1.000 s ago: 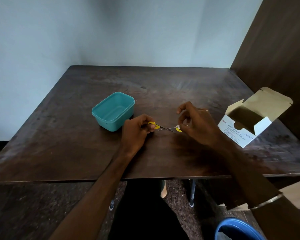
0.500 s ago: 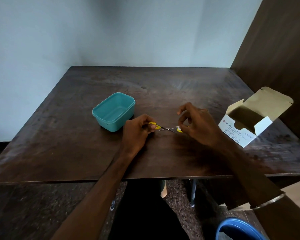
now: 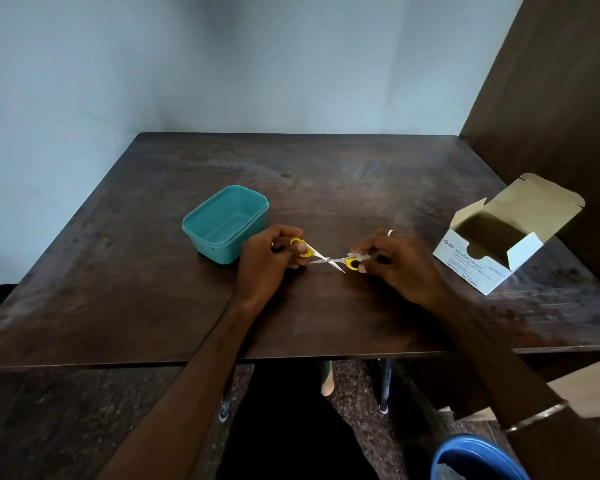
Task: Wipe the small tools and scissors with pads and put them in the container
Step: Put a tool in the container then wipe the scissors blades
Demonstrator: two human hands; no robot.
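Item 1: small scissors (image 3: 328, 259) with yellow handle loops, lying spread wide open above the middle of the dark wooden table (image 3: 118, 289), blades crossing at the pivot. One loop is pointing left, the other right.

Item 2: left hand (image 3: 269, 259), fingers curling round the left yellow loop and gripping it; the hand is sitting just beside the teal container.

Item 3: right hand (image 3: 395, 263), wearing a ring, fingertips pinching a small pale pad (image 3: 357, 255) against the right yellow loop. The pad is mostly hidden by the fingers, so its full shape cannot be told.

Item 4: teal plastic container (image 3: 222, 225), rectangular with rounded corners, lid off, standing on the table left of the scissors and close to the left hand. Nothing is showing inside it.

Item 5: white cardboard box of alcohol swabs (image 3: 471, 268), flap standing open, resting near the right edge of the table, well apart from the container. Its interior is lying in shadow.

Item 6: blue round rim (image 3: 465, 455), showing partly at the lower right below the table edge.

Item 7: metal bangle (image 3: 537, 415), sitting on the right forearm.
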